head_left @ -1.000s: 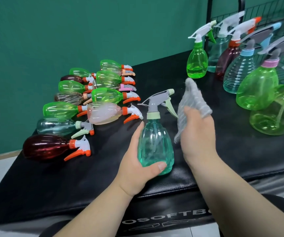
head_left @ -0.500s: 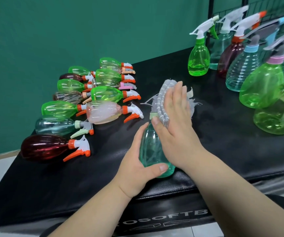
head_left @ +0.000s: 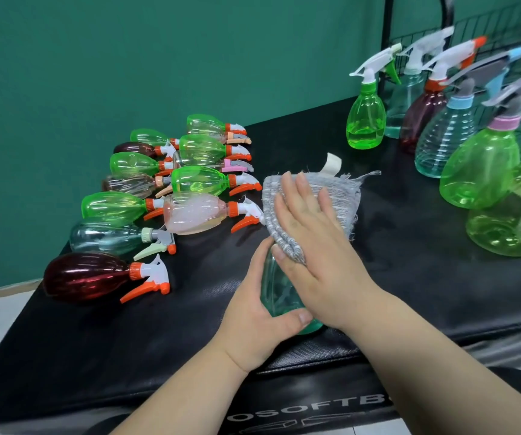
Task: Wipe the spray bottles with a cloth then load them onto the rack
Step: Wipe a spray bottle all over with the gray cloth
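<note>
A teal spray bottle [head_left: 279, 296] stands on the black padded table [head_left: 409, 277] near its front edge. My left hand [head_left: 252, 324] grips its body from the left, thumb across the front. My right hand [head_left: 315, 246] lies over the bottle's top with a grey woven cloth [head_left: 343, 196] under its straight fingers, and the thumb pinches the cloth's folded edge. The cloth hides the spray head, except for a pale trigger tip [head_left: 332, 163] that sticks out behind it.
Several bottles lie on their sides at the left, among them a dark red one [head_left: 86, 276] and a pink one [head_left: 193, 213]. Several upright bottles stand at the right, starting with a green one [head_left: 365, 120], in front of a black wire rack [head_left: 485, 29]. Behind is a green wall.
My right hand brought the cloth from beside the bottle onto its spray head and has slid it across the top. My left hand kept its grip on the bottle.
</note>
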